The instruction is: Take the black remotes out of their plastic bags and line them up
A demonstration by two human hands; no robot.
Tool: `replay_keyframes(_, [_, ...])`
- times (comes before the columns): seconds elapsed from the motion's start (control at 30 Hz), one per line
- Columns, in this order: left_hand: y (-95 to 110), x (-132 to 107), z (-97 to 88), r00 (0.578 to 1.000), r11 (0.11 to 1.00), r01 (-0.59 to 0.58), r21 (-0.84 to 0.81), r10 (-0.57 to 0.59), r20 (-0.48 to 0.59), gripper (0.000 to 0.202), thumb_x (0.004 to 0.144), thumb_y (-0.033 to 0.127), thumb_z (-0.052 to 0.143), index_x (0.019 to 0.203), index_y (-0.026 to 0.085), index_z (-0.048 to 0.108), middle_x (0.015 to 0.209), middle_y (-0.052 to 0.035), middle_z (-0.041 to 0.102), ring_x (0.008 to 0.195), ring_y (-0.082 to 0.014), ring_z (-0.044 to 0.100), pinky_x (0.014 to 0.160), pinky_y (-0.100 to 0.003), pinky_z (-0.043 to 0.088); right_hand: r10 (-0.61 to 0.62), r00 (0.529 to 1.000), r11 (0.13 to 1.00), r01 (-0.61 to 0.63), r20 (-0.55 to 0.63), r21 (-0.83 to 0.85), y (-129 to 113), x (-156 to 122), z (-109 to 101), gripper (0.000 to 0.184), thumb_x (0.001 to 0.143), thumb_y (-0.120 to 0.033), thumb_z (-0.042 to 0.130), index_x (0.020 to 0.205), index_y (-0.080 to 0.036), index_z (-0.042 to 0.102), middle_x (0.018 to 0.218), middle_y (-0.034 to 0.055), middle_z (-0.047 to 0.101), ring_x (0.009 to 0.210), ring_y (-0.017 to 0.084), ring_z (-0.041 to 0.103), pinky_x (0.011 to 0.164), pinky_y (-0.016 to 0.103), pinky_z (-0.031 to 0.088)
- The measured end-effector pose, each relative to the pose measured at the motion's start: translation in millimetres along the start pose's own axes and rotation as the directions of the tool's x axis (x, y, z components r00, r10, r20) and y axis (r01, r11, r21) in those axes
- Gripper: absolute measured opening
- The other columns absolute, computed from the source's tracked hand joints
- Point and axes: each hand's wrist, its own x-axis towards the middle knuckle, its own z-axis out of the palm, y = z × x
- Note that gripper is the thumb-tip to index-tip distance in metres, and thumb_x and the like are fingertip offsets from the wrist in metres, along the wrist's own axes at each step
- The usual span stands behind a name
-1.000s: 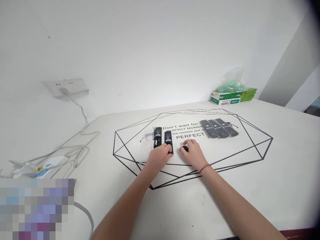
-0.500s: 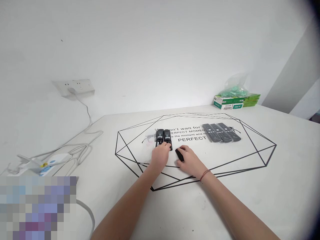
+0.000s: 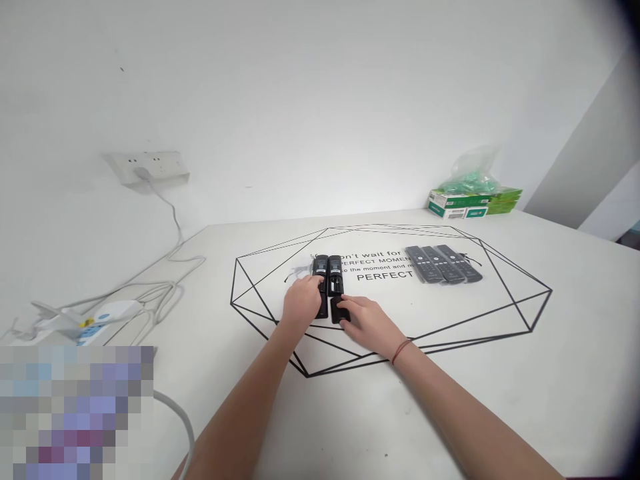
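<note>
Two black remote controls lie side by side, backs up, near the middle of the white table (image 3: 500, 373). My left hand (image 3: 301, 303) rests on the left remote (image 3: 321, 273), fingers curled over it. My right hand (image 3: 367, 323) pinches a small black cover piece (image 3: 339, 311) against the near end of the right remote (image 3: 335, 275).
Three grey remotes (image 3: 443, 264) lie in a row to the right. Green-and-white boxes with a plastic bag (image 3: 473, 194) sit at the far right edge. A wall socket (image 3: 147, 167), white cables and a power strip (image 3: 97, 319) are on the left.
My right hand has carried the small black piece leftwards to the end of the right remote. My left hand has shifted from the right remote onto the left one, and the two remotes now lie together.
</note>
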Motion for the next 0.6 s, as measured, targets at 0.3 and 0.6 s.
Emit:
replay_keyframes(0.3, [2, -4, 0.1, 0.997, 0.996, -0.025, -0.090, 0.031, 0.065, 0.036, 0.087, 0.018, 0.031, 0.105, 0.020, 0.062, 0.106, -0.0056, 0.065, 0.096, -0.0195, 0.057, 0.082, -0.031, 0.043, 0.041, 0.994, 0.998, -0.046, -0.103, -0.048, 25, 10, -4, 0.034, 0.084, -0.033, 0.048, 0.113, -0.020, 0.060, 0.124, 0.0088, 0.056, 0.114, 0.022, 0.047, 0.097, 0.036, 0.036])
replay_keyframes(0.6, [8, -6, 2.2, 0.996, 0.988, -0.057, -0.143, 0.067, 0.067, 0.035, 0.088, 0.020, 0.030, 0.104, 0.022, 0.062, 0.103, -0.0039, 0.066, 0.096, -0.0187, 0.058, 0.085, -0.031, 0.043, 0.523, 0.517, 0.533, -0.819, -0.677, -0.214, 133, -10, -54, 0.041, 0.080, -0.036, 0.047, 0.101, -0.003, 0.058, 0.106, 0.0253, 0.048, 0.102, 0.038, 0.040, 0.076, 0.047, 0.036])
